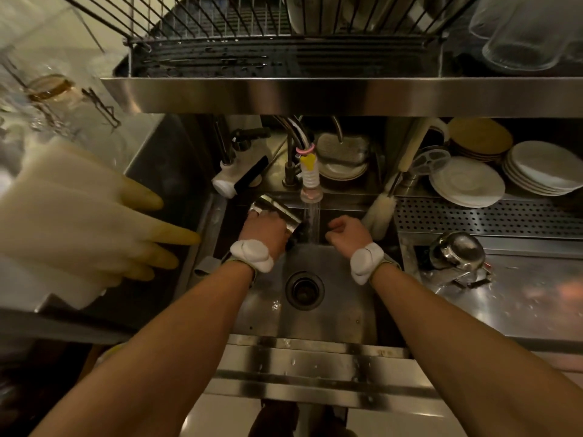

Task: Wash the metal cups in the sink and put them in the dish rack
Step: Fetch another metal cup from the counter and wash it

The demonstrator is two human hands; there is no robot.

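Gripping the metal cup (277,211), the left hand (263,233) is holding it tilted just left of the frame's centre, over the back of the sink (331,313) and right beside the water stream (312,222). Its fingers are curling round the cup's far side and hiding behind the knuckles. The cup's lower end is sinking into shadow, so its mouth is hard to make out. The right hand (348,231) is hovering on the other side of the stream with fingers curling into a loose fist, and nothing is showing in them. Both wrists are wearing padded white bands (252,255).

The cup is smooth, cylindrical and mirror-bright. The sink is brushed steel, wet, with a round dark drain (304,290) below the hands. A ribbed white nozzle (310,184) is pouring the water. A fluffy bottle brush (381,209) is leaning at the sink's right edge.

Across the top of the frame, the wire dish rack (284,55) is getting cut off by the edge, and what is standing in it is hard to read. A clear glass (523,36) is showing at the upper right. Stacked white plates (542,168) are sitting at middle right, above a perforated steel tray (489,216). A rounded steel pot (457,250) is lying on the wet table (520,304). Pale rubber gloves (94,222) are hanging blurred at the left.
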